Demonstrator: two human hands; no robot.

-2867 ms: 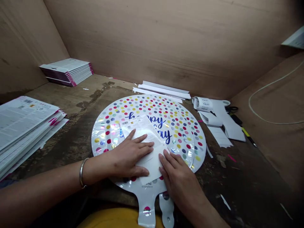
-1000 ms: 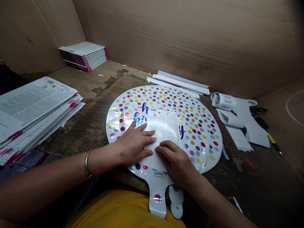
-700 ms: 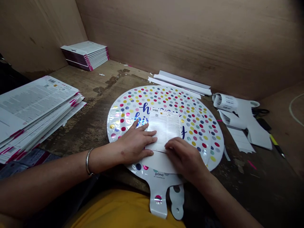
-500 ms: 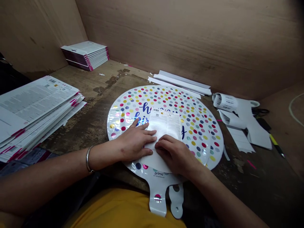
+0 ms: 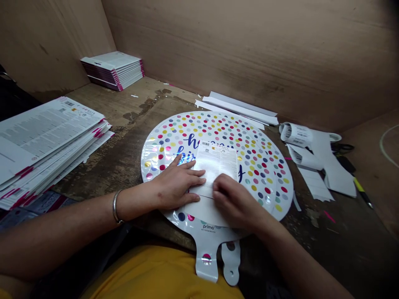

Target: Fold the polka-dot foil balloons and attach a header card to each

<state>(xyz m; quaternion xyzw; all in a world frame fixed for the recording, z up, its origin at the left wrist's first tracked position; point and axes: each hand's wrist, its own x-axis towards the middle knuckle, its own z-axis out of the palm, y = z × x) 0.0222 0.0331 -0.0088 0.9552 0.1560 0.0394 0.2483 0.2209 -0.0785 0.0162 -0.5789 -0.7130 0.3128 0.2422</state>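
Observation:
A white printed card [image 5: 215, 166] with a barcode and fine text lies on a stack of flat foil balloons [image 5: 258, 158] patterned with coloured dots and blue "happy birthday" lettering. My left hand [image 5: 177, 180] rests flat on the card's left part, fingers spread. Curled into a fist, my right hand [image 5: 237, 201] presses against the card's lower right along a crosswise crease; I see nothing in its fingers. Below the crease, the card's lower panel is blank. Balloon necks [image 5: 207, 261] point toward my body.
At left stands a pile of printed cards [image 5: 46, 137]; a neat stack of folded cards [image 5: 114, 70] sits in the back corner. White paper strips [image 5: 240, 110] lie behind the balloons. Rolled label strips [image 5: 299, 135], scissors [image 5: 343, 147] and a yellow-black cutter or pen [image 5: 361, 191] are at right.
My right hand has slid slightly right along the crease, its fingers curling into a tighter fist. My left hand stays in place on the card.

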